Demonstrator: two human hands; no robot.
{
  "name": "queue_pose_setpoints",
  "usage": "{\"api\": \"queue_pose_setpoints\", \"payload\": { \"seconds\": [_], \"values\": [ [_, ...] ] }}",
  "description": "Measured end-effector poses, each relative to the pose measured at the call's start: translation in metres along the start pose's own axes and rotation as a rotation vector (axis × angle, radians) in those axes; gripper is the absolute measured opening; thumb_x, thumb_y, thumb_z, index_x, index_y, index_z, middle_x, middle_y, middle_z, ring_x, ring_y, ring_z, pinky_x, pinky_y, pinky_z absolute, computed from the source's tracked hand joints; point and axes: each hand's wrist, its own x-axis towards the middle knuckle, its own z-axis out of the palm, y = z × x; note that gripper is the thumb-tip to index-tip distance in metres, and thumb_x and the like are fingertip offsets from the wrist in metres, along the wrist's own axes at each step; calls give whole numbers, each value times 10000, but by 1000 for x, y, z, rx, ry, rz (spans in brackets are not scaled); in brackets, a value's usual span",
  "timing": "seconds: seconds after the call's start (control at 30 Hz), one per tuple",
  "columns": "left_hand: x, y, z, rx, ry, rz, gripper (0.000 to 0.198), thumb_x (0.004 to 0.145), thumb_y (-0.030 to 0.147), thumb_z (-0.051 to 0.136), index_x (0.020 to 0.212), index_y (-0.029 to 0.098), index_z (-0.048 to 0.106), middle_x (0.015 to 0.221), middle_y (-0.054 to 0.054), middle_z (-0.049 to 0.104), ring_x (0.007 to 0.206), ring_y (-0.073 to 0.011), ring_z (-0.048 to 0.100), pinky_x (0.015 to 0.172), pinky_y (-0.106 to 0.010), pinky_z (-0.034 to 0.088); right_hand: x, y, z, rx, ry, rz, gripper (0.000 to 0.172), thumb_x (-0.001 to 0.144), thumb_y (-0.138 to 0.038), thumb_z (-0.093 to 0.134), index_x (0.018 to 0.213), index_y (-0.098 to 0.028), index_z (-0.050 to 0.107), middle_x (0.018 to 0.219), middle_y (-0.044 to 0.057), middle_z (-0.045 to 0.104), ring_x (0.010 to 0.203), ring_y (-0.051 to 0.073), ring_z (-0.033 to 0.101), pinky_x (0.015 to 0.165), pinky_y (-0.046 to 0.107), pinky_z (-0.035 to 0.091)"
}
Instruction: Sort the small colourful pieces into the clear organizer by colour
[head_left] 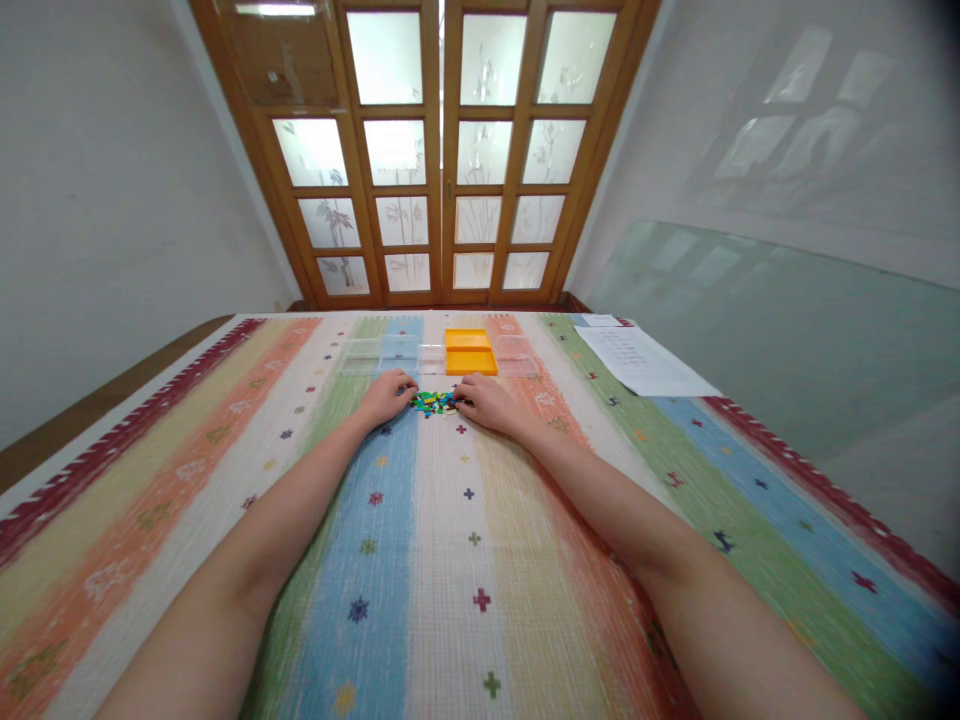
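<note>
A small heap of bright plastic pieces (434, 403), mostly green, blue and yellow, lies on the striped tablecloth; the pieces are too small to tell their exact kind. At the heap's left edge, my left hand (388, 396) has its fingers curled together with the tips at the pieces. My right hand (486, 401) rests at the right edge, fingers bent inward and closed over the nearest pieces. What either hand pinches is too small to make out. Just beyond the heap stands an orange tray (471, 361) with a divider across it.
Clear plastic trays (367, 354) stand left of the orange one, and another clear tray (517, 355) to its right. Printed paper sheets (645, 362) lie at the far right. A glass panel (780, 350) leans along the right wall. Wooden doors (442, 200) close off the back.
</note>
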Motion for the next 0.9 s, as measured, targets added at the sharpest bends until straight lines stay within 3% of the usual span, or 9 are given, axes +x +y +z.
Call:
{"api": "queue_pose_setpoints", "payload": {
  "seconds": [0.53, 0.77, 0.9],
  "values": [
    [-1, 29, 0, -52, -117, 134, 148, 924, 302, 667, 980, 231, 784, 1042, -73, 720, 1023, -252, 657, 977, -391, 499, -1, 0, 5, -32, 47, -1, 109, 1008, -266, 676, 1023, -197, 759, 1028, 83, 714, 997, 224, 601, 877, 326, 421],
    [0, 32, 5, -21, -94, 81, 154, 936, 292, 628, 977, 229, 762, 1019, -74, 736, 1023, -263, 660, 961, -398, 500, -1, -1, 6, -50, 55, 15, 130, 1019, -271, 656, 992, -196, 760, 1001, 91, 719, 975, 231, 599, 865, 335, 412],
    [1, 31, 7, -56, -33, -4, 135, 940, 298, 616, 989, 228, 721, 979, -63, 748, 911, -241, 658, 864, -376, 502, -1, 0, 7, -32, 108, 60, 141, 1026, -281, 634, 1040, -200, 749, 999, 86, 733, 961, 228, 615, 862, 332, 419]
  ]
}}
